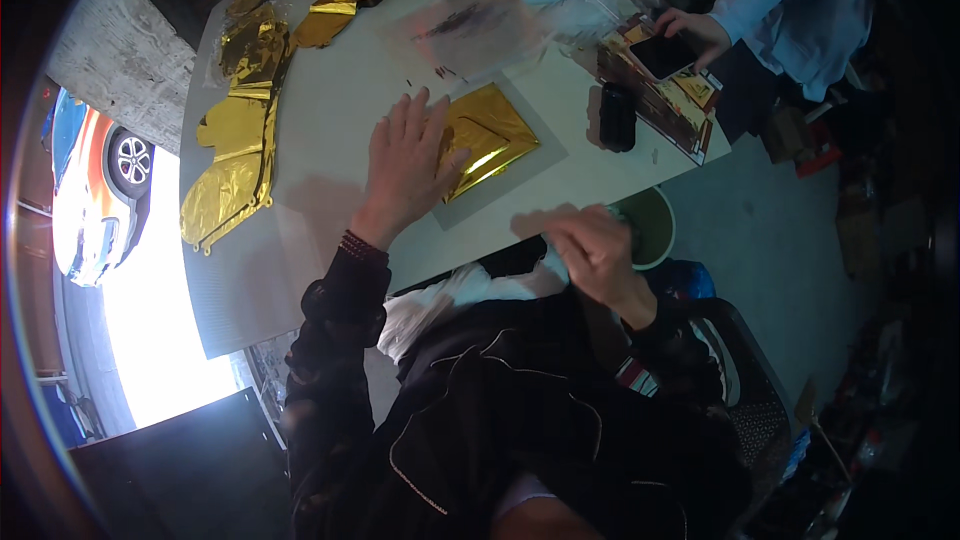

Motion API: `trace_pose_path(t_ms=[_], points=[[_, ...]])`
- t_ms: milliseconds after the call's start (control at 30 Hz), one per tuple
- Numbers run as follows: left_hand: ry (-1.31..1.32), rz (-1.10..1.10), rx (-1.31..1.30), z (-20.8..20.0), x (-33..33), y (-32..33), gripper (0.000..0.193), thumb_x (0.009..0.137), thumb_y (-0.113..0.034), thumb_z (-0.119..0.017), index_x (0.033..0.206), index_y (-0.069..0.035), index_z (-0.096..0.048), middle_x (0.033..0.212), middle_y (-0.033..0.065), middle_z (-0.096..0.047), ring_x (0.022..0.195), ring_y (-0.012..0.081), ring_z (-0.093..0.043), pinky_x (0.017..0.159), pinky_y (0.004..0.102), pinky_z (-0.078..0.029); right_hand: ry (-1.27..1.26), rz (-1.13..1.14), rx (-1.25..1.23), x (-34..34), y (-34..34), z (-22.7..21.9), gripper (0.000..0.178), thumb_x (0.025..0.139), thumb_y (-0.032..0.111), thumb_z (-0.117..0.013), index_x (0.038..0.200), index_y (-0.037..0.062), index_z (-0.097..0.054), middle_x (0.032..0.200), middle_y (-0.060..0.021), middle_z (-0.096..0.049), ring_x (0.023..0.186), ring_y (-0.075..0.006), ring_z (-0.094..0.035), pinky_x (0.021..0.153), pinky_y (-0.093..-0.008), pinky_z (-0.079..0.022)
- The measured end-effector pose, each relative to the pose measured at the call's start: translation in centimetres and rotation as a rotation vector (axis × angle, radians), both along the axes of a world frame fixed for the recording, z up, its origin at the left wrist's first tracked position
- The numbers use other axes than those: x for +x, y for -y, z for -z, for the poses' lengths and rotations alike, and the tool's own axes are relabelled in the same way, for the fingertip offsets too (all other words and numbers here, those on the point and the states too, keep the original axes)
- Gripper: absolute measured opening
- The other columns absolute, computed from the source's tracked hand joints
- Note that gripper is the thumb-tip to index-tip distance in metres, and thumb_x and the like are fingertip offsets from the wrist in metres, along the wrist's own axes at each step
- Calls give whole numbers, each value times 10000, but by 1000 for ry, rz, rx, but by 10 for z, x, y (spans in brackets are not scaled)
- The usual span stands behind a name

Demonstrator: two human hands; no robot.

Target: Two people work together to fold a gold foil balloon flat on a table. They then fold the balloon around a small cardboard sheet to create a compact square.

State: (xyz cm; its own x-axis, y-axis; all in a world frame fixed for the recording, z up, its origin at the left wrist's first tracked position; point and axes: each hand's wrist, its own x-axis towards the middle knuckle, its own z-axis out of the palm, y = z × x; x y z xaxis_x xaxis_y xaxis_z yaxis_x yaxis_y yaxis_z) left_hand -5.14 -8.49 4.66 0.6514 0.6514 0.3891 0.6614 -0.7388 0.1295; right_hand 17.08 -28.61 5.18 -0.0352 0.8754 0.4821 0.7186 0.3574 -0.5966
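A folded gold foil packet (497, 145) lies on a greyish, see-through sheet (548, 152) near the front of the pale table (330, 110). My left hand (408, 155) is stretched out with fingers spread, at the packet's left edge. The thumb reaches over that edge; nothing shows in its grasp. Over the table's front edge, to the right of the packet, my right hand (592, 252) hangs with bent fingers. Motion smears its fingertips, and whether they hold anything cannot be made out.
Crumpled gold foil pieces (255, 110) curve along the table's left and far sides. Clear plastic bags (480, 30) lie beyond the packet. A black case (617, 117) stands right. Another person's hand (700, 32) holds a phone (663, 55) above printed sheets. Below is a bin (655, 225).
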Motion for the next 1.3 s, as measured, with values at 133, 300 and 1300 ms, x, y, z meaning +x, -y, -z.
trace_pose_path(t_ms=[133, 300, 1300], points=[[467, 1, 5, -38, -10, 35, 393, 969, -152, -648, 1332, -11, -596, 1386, 219, -570, 1262, 382, -565, 1034, 473, -458, 15, -127, -337, -17, 30, 60, 133, 898, 164, -743, 940, 41, -716, 822, -68, -724, 741, -282, -695, 710, -392, -524], [796, 128, -50, 4, -48, 133, 218, 793, 107, -687, 988, 10, -696, 903, 137, -707, 825, 285, -706, 740, 353, -565, 274, -128, -396, -12, 31, 153, 94, 816, 140, -750, 897, 95, -734, 946, -35, -683, 960, -279, -626, 823, -431, -478], [432, 113, -217, -49, -5, 40, 362, 979, -141, -602, 1317, -10, -594, 1338, 189, -606, 1242, 367, -582, 1035, 443, -470, 207, -46, 177, 0, -31, -16, 241, 851, 67, -740, 1087, 26, -721, 1098, -105, -702, 1090, -323, -627, 938, -430, -480]])
